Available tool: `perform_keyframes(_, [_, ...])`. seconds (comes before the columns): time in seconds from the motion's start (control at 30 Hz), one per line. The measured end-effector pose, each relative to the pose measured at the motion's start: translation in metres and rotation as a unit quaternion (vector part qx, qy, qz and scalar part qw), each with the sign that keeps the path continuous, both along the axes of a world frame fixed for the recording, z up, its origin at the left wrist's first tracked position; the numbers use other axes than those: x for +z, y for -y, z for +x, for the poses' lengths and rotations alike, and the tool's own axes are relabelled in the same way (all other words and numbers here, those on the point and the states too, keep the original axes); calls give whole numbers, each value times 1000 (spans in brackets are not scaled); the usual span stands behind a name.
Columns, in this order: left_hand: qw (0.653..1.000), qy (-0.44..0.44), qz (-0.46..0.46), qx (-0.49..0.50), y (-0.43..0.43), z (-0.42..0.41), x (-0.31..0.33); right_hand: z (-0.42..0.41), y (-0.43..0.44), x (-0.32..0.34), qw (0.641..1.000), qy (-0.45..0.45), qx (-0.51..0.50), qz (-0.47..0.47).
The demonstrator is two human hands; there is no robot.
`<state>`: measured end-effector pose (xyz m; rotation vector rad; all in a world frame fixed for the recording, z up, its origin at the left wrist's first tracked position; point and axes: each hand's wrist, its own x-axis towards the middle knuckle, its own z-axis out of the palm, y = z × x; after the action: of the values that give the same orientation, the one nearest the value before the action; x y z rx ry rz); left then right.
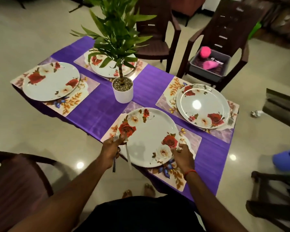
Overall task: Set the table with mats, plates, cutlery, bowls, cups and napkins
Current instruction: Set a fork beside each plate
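Steel forks point(114, 163), two, pinched in the left hand point(111, 148), white rose-printed round plate point(149, 136) just right of that grip; right hand point(182, 154) at its far rim, fingers loosely curled, holding nothing.

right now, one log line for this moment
left hand: grips metal fork | right hand: empty, at rim of near round floral plate | step: cutlery

Potted plant point(123, 93) mid-table, w/ chairs point(228, 25) beyond.
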<state>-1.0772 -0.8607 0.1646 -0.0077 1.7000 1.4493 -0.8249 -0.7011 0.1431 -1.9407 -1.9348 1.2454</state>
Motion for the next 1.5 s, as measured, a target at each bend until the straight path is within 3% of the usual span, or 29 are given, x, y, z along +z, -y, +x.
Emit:
perform_keyframes(0.4, [1000, 4, -19, -18, -20, -23, -2, 5, -3, -6, 999, -14, -46, -23])
perform_keyframes(0.67, [999, -20, -19, -39, -31, -31, 6, 12, -6, -7, 999, 21, -37, -14])
perform_keyframes(0.73, [999, -32, -24, -37, -33, -38, 10, 11, -6, 3, 997, 73, -10, 15])
perform_keyframes(0.8, [998, -36, -25, -40, -36, -45, 15, 5, -5, 12, 988, 112, 28, 105])
perform_keyframes(0.87, [998, -37, -28, -52, -39, -58, 16, -16, -2, 25, 985, 55, 65, 148])
perform_keyframes(0.93, [996, -35, -29, -70, -43, -75, 13, -48, 7, 42, 985, -2, 125, 122])
perform_keyframes(1.07, [989, -38, -47, -134, -56, -112, 3, -123, 41, 49, 965, -33, 246, 82])
perform_keyframes(1.27, [964, -88, -43, -245, -73, -162, -8, -205, 97, 28, 980, -94, 175, 23])
perform_keyframes(1.5, [921, -124, -48, -366, -79, -197, -22, -260, 135, 15, 982, -182, -37, -27])
